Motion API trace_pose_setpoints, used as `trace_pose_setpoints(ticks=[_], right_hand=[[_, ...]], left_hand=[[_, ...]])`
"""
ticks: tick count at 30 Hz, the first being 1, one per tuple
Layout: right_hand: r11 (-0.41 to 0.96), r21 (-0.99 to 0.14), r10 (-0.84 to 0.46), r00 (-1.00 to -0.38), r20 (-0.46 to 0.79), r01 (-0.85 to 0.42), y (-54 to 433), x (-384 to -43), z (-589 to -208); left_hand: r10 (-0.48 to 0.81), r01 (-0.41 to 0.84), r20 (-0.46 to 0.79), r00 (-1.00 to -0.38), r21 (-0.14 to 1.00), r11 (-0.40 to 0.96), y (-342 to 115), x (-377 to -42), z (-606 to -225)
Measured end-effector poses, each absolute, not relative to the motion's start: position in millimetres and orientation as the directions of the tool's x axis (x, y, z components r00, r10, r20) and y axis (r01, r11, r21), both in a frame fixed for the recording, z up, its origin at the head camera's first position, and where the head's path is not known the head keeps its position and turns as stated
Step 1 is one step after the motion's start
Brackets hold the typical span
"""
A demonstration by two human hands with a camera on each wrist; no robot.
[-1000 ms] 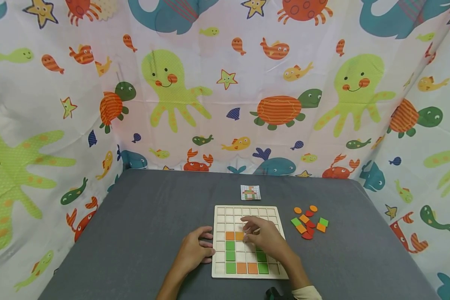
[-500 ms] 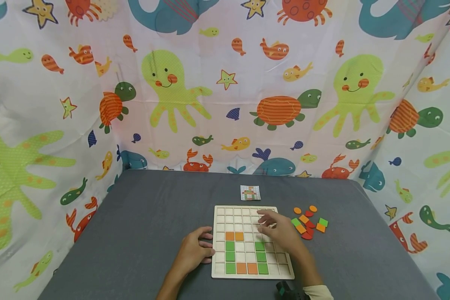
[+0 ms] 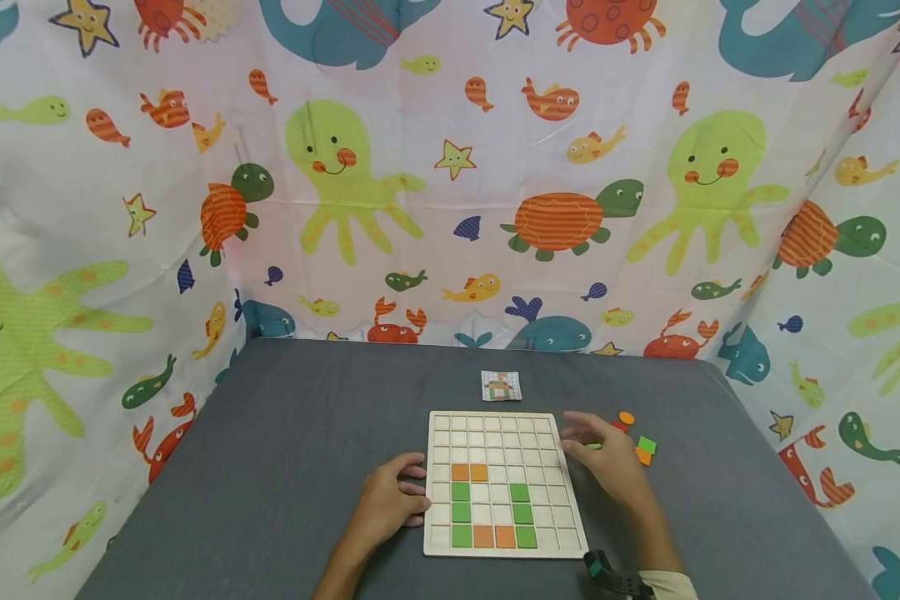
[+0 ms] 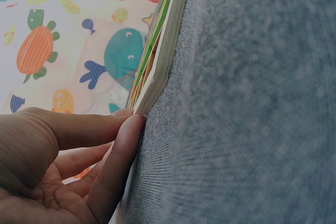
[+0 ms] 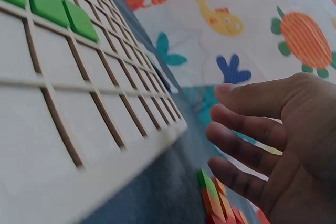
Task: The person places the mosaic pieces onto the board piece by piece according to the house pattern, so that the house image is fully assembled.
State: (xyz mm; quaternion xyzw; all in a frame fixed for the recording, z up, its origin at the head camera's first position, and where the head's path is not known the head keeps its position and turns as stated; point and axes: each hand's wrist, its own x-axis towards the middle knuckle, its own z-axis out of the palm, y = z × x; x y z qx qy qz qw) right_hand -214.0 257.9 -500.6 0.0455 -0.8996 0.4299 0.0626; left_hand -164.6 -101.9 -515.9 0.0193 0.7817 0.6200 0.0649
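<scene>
The left hand (image 3: 392, 492) is pinching the board (image 3: 501, 494) by its left edge; the right hand (image 3: 607, 454) is hovering empty, fingers loosely parted, near the loose tiles (image 3: 647, 443) right of it. They're looking light, stiff, slick, probably best pinched by opposite edges, though neighbours are crowding. A card (image 3: 501, 386) is lying beyond.

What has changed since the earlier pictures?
The right hand moved rightward off the pale wooden grid board, toward the loose green, orange and red pieces; it holds nothing now. The left hand stayed at the board's left edge; the square green and orange tiles in the board did not move.
</scene>
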Motion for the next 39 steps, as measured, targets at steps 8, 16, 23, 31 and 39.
trace_pose_setpoints(ticks=[8,16,23,31,39], right_hand=[[0.62,-0.777,0.023,-0.987,0.16,-0.111,289,-212,-504],[0.652,-0.755,0.088,-0.982,0.167,-0.07,313,-209,-506],[0.651,-0.759,0.13,-0.986,0.107,0.003,331,-203,-509],[0.671,-0.741,0.169,-0.98,0.103,0.038,347,-199,-513],[0.666,-0.732,0.213,-0.977,0.0,0.145,351,-198,-511]], left_hand=[[0.112,-0.049,-0.076,-0.991,0.972,0.229,-102,-165,-517],[0.114,-0.05,-0.078,-0.99,0.972,0.23,-102,-166,-517],[0.116,-0.05,-0.077,-0.99,0.973,0.226,-102,-166,-518],[0.113,-0.056,-0.082,-0.99,0.975,0.217,-102,-166,-518],[0.116,-0.051,-0.079,-0.99,0.973,0.223,-103,-165,-519]])
